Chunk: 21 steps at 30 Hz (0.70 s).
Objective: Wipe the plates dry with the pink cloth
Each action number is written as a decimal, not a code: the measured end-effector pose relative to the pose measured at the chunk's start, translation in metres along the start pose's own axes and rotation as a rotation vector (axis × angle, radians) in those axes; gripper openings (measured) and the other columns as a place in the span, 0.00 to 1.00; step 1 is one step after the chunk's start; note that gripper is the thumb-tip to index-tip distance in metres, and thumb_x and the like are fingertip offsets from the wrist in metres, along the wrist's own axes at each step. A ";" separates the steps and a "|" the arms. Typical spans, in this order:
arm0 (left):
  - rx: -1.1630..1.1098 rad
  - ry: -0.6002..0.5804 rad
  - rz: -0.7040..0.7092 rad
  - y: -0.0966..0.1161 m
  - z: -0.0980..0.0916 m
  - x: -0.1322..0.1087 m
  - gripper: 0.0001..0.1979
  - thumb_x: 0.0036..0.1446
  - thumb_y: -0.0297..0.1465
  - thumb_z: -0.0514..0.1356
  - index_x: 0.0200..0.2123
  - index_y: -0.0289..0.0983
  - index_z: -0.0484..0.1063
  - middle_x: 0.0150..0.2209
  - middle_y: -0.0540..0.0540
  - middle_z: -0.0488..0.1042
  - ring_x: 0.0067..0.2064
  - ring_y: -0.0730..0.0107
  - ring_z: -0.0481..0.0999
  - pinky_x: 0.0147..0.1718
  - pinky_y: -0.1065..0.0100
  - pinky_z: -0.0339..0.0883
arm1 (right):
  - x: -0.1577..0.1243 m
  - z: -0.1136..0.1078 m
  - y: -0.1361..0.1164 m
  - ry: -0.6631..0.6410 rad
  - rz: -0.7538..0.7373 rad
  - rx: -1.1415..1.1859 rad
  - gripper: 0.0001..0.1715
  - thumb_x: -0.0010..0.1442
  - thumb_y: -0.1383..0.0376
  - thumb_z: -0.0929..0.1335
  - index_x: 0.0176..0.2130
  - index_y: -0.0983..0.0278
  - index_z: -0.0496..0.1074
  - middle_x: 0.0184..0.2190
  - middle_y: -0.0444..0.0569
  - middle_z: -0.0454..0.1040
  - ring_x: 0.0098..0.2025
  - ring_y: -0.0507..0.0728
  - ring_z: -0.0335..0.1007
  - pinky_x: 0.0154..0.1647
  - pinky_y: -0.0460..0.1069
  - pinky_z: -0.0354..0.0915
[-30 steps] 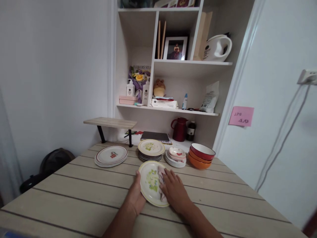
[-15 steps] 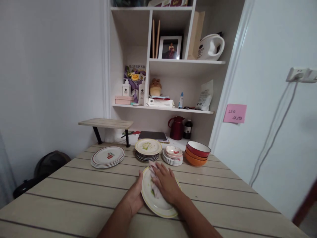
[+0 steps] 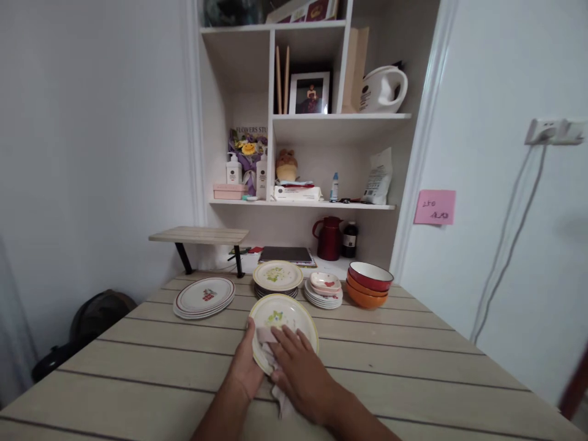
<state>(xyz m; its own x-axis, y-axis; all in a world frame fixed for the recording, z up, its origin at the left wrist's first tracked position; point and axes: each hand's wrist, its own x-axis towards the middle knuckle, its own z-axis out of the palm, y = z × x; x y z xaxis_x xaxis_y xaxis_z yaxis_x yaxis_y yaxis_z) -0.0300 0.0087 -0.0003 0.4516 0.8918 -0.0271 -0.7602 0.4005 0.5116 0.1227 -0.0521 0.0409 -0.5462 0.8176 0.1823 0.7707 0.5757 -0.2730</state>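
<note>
Plate (image 3: 296,315): while it is pinched by the left hand (image 3: 248,366), more pattern (image 3: 275,318) is bared.
Cloth (image 3: 266,336): drawn rimward beneath the flattened right hand (image 3: 298,370); near-edge wiping is inferred.

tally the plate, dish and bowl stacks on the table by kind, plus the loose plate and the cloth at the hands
Plate stacks, one red-rimmed, one topped by a yellow-rimmed plate: 2
Small dish stack: 1
Bowl stack: 1
Loose plate, held in the left hand: 1
Cloth, under the right hand: 1
Total: 6
</note>
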 end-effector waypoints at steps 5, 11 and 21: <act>0.067 -0.050 -0.100 -0.006 0.002 0.003 0.33 0.62 0.47 0.54 0.64 0.33 0.60 0.54 0.34 0.75 0.57 0.52 0.73 0.60 0.53 0.59 | 0.016 -0.014 0.014 0.025 0.017 0.080 0.33 0.68 0.52 0.54 0.69 0.55 0.49 0.71 0.46 0.48 0.72 0.62 0.36 0.70 0.65 0.34; 0.054 -0.127 -0.126 -0.010 0.004 0.007 0.33 0.63 0.48 0.50 0.66 0.37 0.57 0.59 0.36 0.71 0.62 0.53 0.67 0.64 0.52 0.51 | 0.028 -0.011 0.052 0.116 0.381 -0.019 0.32 0.68 0.50 0.53 0.68 0.52 0.51 0.71 0.44 0.48 0.72 0.64 0.38 0.68 0.67 0.37; 0.026 -0.016 0.033 -0.009 0.001 0.003 0.36 0.62 0.51 0.48 0.64 0.32 0.59 0.58 0.33 0.72 0.62 0.51 0.66 0.63 0.52 0.52 | 0.008 0.008 0.030 0.080 0.409 -0.142 0.33 0.67 0.56 0.56 0.66 0.66 0.59 0.69 0.57 0.52 0.70 0.69 0.44 0.68 0.64 0.44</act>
<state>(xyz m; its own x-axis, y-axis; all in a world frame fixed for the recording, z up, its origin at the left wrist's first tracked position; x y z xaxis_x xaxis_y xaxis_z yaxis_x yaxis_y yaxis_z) -0.0213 0.0071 -0.0040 0.4341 0.9008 0.0036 -0.7625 0.3653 0.5340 0.1386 -0.0278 0.0263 -0.1642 0.9733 0.1604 0.9586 0.1958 -0.2068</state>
